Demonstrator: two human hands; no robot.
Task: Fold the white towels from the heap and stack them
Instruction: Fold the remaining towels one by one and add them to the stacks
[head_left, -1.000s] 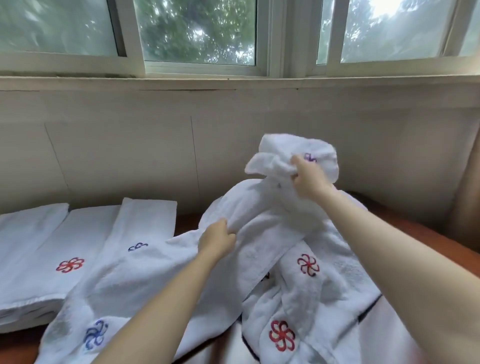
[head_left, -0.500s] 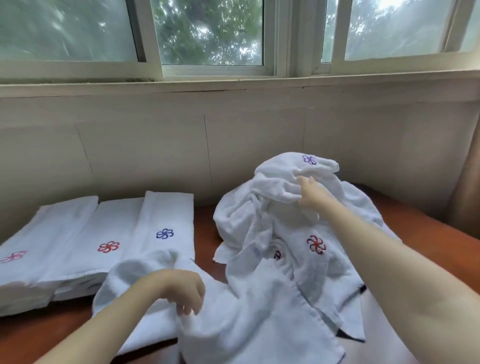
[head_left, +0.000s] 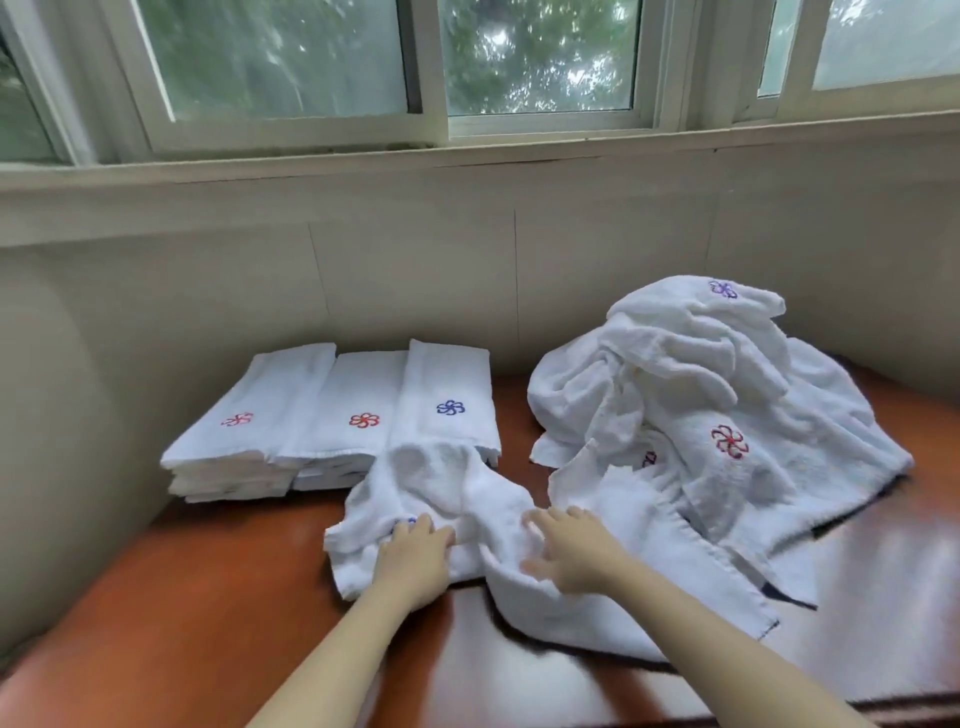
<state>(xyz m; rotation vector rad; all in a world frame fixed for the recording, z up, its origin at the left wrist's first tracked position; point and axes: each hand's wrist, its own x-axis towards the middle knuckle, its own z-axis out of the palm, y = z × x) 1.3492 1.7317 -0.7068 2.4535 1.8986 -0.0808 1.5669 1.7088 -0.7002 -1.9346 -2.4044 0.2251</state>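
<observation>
The unfolded towel (head_left: 457, 499) is laid crumpled on the table (head_left: 208, 597), between the folded stacks (head_left: 332, 415) and the heap (head_left: 701, 395), its length seemingly running left to right. It is pressed by the flat-fingered left hand (head_left: 415, 553). The right hand (head_left: 569, 551), spread and blurred, is equally near, and nothing is gripped.

A rumpled heap of white towels (head_left: 727, 395), embroidered with red and purple flowers, is piled high. Left of the heap, folded towels (head_left: 332, 395) are stacked in three adjoining rows. One crumpled towel (head_left: 447, 488) is laid at the heap's front-left, touching the nearest stack.
</observation>
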